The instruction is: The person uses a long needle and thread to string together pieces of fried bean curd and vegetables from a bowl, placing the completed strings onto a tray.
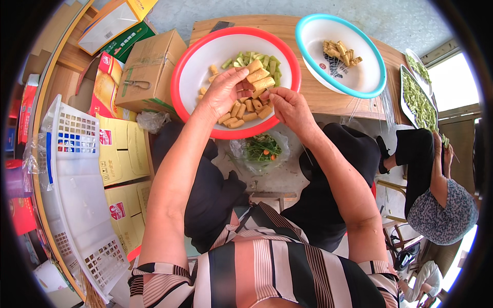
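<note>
My left hand (221,92) holds several short tan rolls (260,76), apparently bean curd, stacked side by side over a red-rimmed white basin (294,73). Between the fingertips of my right hand (294,109) is a thin skewer (307,154). Its upper end meets the lowest held roll; how far it runs inside is hidden. Below my hands, loose tan rolls (246,111) lie in the basin. Cut green vegetable pieces (274,66) are heaped at its far side.
A blue-rimmed basin (380,73) with skewered tan rolls (341,52) stands on the wooden table (327,103), near loose skewers (387,107). A tray of green pieces (418,96) lies right, by another person (443,208). Cartons (148,71) and a white plastic basket (79,188) crowd the left. Greens in a bag (264,148) lie below.
</note>
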Demonstrator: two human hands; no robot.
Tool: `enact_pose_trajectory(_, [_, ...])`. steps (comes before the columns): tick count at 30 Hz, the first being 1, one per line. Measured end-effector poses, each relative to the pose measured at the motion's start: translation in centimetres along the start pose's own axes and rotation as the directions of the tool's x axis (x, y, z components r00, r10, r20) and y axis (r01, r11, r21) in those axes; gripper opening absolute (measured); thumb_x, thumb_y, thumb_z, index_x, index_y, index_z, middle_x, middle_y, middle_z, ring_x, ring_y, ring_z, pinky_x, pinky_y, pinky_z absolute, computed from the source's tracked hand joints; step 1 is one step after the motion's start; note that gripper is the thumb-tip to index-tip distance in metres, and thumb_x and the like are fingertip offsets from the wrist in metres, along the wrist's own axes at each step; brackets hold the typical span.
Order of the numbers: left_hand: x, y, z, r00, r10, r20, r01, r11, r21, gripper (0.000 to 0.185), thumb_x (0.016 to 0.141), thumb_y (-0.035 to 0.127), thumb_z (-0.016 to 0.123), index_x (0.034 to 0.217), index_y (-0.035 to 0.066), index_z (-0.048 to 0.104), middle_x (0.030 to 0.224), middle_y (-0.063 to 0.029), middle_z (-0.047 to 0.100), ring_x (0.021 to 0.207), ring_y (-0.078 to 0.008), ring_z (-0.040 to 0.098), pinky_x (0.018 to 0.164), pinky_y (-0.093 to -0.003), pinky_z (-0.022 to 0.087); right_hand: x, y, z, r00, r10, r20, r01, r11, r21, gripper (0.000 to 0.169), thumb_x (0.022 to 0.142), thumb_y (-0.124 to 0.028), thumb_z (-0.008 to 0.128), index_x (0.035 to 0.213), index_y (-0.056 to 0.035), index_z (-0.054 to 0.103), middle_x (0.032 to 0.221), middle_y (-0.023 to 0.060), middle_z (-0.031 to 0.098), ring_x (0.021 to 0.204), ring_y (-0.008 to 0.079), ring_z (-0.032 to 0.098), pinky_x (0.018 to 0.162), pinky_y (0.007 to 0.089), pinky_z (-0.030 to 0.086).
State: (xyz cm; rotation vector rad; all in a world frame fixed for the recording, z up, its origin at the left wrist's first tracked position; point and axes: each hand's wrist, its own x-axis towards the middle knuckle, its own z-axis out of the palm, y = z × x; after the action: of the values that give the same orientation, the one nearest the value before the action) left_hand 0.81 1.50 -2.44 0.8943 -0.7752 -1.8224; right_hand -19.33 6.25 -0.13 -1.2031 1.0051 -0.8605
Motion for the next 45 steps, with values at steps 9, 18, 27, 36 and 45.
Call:
enact_pose_trajectory(9, [1.3,-2.9,-3.6,0.987,0.162,-0.012,-0.025,0.225,0.974,0.016,0.085,0.014,0.060,0.099,0.006,0.063,0.095,-0.0091,0.064,0.085,-0.0212,0.063,0.072,-0.0345,0.050,-0.3,-0.6,-1.0,0.999,0.018,-0.035,-0.018,1.000,-0.001,0.020,0.095,-0.011,0.046,0.094,0.0014,0.062,0.057,-0.0052,0.041,0.048,0.0037,0.035,0.044,0.0203,0.029])
enact_pose_trajectory(18, [0.5,-6.4,-5.0,0.976,0.151,0.155,-0.112,-0.257,0.960,0.023,0.073,0.002,0.060,0.096,0.004,0.062,0.098,-0.0162,0.054,0.098,-0.0339,0.055,0.082,-0.0411,0.044,-0.6,-0.1,-1.7,1.000,0.013,-0.018,-0.013,1.000,0.003,0.019,0.094,-0.012,0.048,0.094,0.0005,0.063,0.057,-0.0049,0.042,0.049,0.0040,0.037,0.044,0.0209,0.029])
enact_pose_trajectory(27, [0.8,-5.6,-5.0,0.999,0.036,0.016,-0.009,-0.184,0.983,0.019,0.073,-0.002,0.062,0.091,0.003,0.060,0.082,-0.0127,0.061,0.083,-0.0280,0.062,0.068,-0.0385,0.048,-1.3,-0.9,-1.6,0.999,0.042,-0.015,-0.043,0.995,-0.095,0.020,0.094,-0.014,0.049,0.092,-0.0011,0.064,0.056,-0.0048,0.041,0.047,0.0038,0.037,0.043,0.0212,0.029])
enact_pose_trajectory(36, [0.6,0.1,-2.7,0.968,0.080,-0.237,-0.038,0.983,0.178,0.026,0.088,0.005,0.061,0.111,-0.007,0.057,0.097,-0.0108,0.063,0.084,-0.0177,0.064,0.076,-0.0279,0.056,-1.3,0.0,-0.8,1.000,-0.019,0.024,0.026,0.941,-0.337,0.021,0.090,-0.017,0.051,0.093,-0.0009,0.064,0.081,0.0092,0.065,0.076,0.0165,0.060,0.071,0.0303,0.048])
enact_pose_trajectory(45, [0.3,0.4,-2.5,0.975,0.087,-0.204,-0.086,0.996,0.011,0.026,0.091,0.009,0.059,0.111,-0.005,0.056,0.106,-0.0120,0.061,0.094,-0.0192,0.063,0.084,-0.0305,0.055,-0.8,0.4,-0.1,0.999,-0.028,0.029,0.037,0.937,-0.347,0.022,0.091,-0.018,0.051,0.094,0.0003,0.064,0.077,0.0109,0.064,0.073,0.0175,0.060,0.068,0.0306,0.048])
